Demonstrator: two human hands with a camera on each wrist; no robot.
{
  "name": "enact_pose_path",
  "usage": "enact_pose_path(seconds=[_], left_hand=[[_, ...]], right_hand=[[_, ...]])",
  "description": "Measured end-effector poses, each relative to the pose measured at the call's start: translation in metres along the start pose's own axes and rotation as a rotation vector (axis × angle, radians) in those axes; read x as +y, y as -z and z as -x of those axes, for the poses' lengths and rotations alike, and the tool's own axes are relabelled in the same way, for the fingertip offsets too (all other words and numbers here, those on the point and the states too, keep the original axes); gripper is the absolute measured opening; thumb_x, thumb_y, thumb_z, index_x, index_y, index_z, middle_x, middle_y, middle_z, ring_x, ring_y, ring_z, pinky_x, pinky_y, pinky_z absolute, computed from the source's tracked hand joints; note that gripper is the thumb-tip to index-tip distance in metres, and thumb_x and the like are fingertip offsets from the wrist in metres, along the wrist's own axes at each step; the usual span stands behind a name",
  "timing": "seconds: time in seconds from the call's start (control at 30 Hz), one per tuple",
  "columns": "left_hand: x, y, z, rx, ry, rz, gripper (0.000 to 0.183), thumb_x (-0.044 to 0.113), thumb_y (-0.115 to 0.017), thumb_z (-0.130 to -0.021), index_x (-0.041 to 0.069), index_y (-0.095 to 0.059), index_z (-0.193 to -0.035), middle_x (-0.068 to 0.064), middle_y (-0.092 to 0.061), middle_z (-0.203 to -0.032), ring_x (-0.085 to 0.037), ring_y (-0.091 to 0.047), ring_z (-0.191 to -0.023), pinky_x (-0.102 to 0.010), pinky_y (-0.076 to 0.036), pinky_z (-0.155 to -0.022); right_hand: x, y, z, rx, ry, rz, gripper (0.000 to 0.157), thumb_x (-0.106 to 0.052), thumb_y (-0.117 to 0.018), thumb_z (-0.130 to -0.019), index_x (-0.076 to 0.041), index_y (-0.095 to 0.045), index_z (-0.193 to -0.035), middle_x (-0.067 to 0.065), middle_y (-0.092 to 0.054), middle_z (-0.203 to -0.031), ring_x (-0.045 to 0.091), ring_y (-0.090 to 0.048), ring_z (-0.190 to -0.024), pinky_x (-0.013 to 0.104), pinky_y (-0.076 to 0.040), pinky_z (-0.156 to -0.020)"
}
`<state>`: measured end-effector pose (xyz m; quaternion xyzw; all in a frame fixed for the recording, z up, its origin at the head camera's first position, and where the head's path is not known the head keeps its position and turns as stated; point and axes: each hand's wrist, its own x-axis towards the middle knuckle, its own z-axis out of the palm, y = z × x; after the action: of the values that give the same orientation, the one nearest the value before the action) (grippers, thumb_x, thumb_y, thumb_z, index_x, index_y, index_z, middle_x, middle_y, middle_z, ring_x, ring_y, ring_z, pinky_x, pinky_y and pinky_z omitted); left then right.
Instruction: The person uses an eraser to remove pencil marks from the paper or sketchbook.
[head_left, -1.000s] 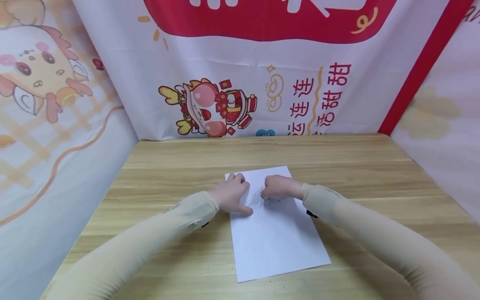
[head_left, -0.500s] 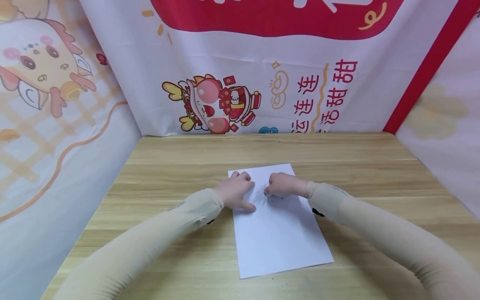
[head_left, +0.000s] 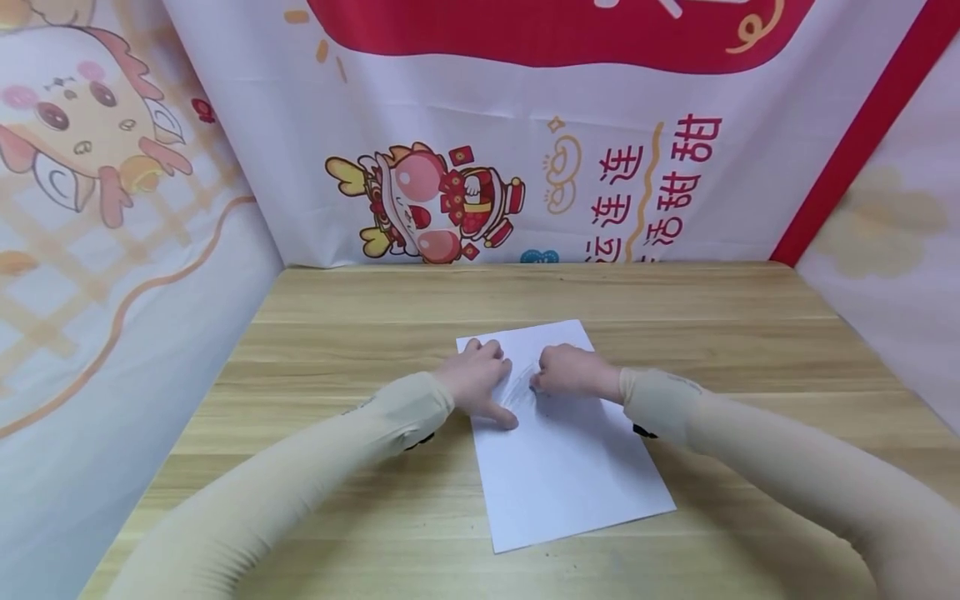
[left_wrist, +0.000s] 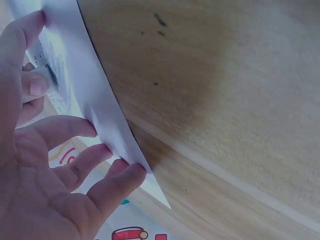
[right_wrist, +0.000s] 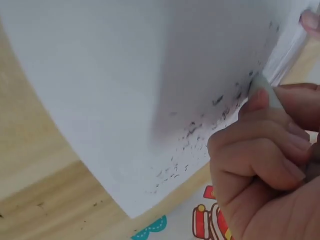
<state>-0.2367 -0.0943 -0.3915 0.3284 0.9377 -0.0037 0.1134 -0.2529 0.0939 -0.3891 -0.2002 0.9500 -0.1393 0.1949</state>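
A white sheet of paper (head_left: 577, 475) lies slightly turned on the wooden table. My left hand (head_left: 480, 379) rests on its upper left part, thumb and fingers spread and fingertips pressing near the edge. Between thumb and index finger runs a patch of grey pencil strokes (head_left: 517, 387). My right hand (head_left: 573, 372) pinches a small white eraser (right_wrist: 272, 95), its dark-smudged end on the paper beside those strokes. The other right fingers curl in below it. Dark eraser crumbs (right_wrist: 192, 127) are scattered over the sheet around the eraser.
The wooden table (head_left: 337, 342) extends around the sheet, with a few dark crumbs (left_wrist: 160, 20) on it near the paper. Behind the table hangs a printed cloth (head_left: 465, 92) with red lettering and a cartoon figure. Another patterned cloth (head_left: 217, 250) hangs at the left.
The lower end of the paper has swung slightly right. My right hand keeps the eraser at the strokes with only small shifts; my left hand stays on the sheet. The head view tilts down a little.
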Motion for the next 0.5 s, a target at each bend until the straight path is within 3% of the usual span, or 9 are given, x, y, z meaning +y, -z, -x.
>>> enact_pose_path(seconds=[0.23, 0.4, 0.5], left_hand=[[0.0032, -0.0013, 0.0012, 0.014, 0.002, -0.006, 0.079, 0.066, -0.075, -0.072, 0.008, -0.063, -0.124, -0.013, -0.048, -0.131, -0.032, -0.046, -0.11, -0.041, -0.046, -0.088], [0.0023, 0.0005, 0.0019, 0.019, 0.016, -0.018, 0.078, 0.066, -0.076, -0.072, 0.007, -0.063, -0.123, -0.014, -0.048, -0.131, -0.032, -0.046, -0.109, -0.041, -0.045, -0.089], [0.0023, -0.0016, 0.0018, 0.019, 0.005, -0.012, 0.078, 0.066, -0.076, -0.072, 0.007, -0.063, -0.121, -0.014, -0.048, -0.13, -0.031, -0.046, -0.107, -0.04, -0.046, -0.087]], right_hand=[[-0.0027, -0.01, 0.0117, 0.017, 0.039, -0.074, 0.018, -0.02, -0.066, -0.089, -0.004, -0.066, -0.081, 0.002, -0.06, -0.07, 0.017, -0.053, -0.063, 0.03, -0.044, -0.058], [-0.0031, -0.0056, 0.0056, 0.097, 0.021, -0.065, 0.02, -0.019, -0.066, -0.089, -0.006, -0.063, -0.074, 0.0, -0.055, -0.066, 0.016, -0.049, -0.061, 0.029, -0.039, -0.056], [-0.0054, -0.011, 0.0095, 0.073, 0.076, -0.069, 0.021, -0.019, -0.066, -0.088, -0.007, -0.061, -0.071, -0.001, -0.053, -0.063, 0.014, -0.047, -0.057, 0.028, -0.038, -0.052]])
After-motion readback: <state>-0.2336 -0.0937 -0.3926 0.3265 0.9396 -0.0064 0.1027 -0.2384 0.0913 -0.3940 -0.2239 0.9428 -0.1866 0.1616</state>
